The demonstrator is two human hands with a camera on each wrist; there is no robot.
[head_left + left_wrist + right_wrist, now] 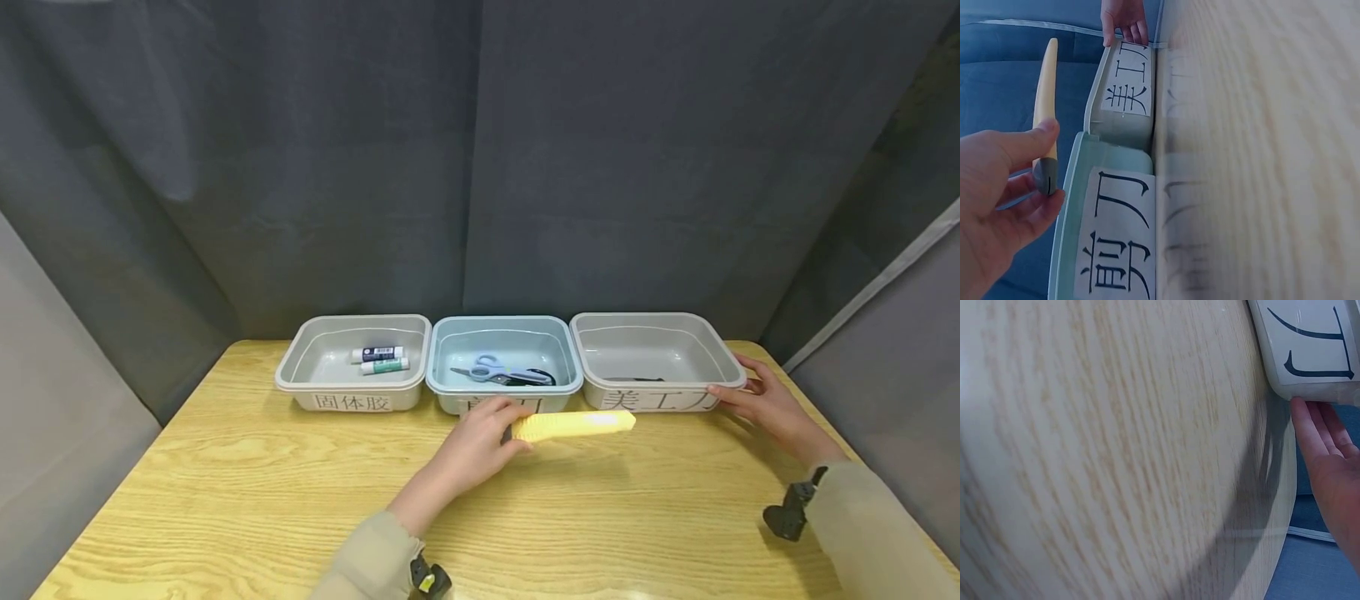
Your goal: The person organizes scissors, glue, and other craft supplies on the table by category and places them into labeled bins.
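My left hand [480,437] holds a yellow utility knife [573,425] by its grey end, thumb on one side and fingers on the other. The knife points right, in front of the blue and right-hand grey bins. In the left wrist view the same knife [1046,94] stands upright between thumb and fingers. My right hand [768,408] touches the front right corner of the right grey bin [652,400], thumb at the front rim. Its fingers [1313,434] lie straight against the bin's side. A dark thin object [635,380] lies in that bin, mostly hidden by the rim.
The blue bin [504,323] in the middle contains scissors [495,369] and a black-handled item. At left, a grey bin [352,387] holds two glue sticks [382,358]. The labelled bins stand in a row on the wooden table [262,475], before a dark curtain [360,167].
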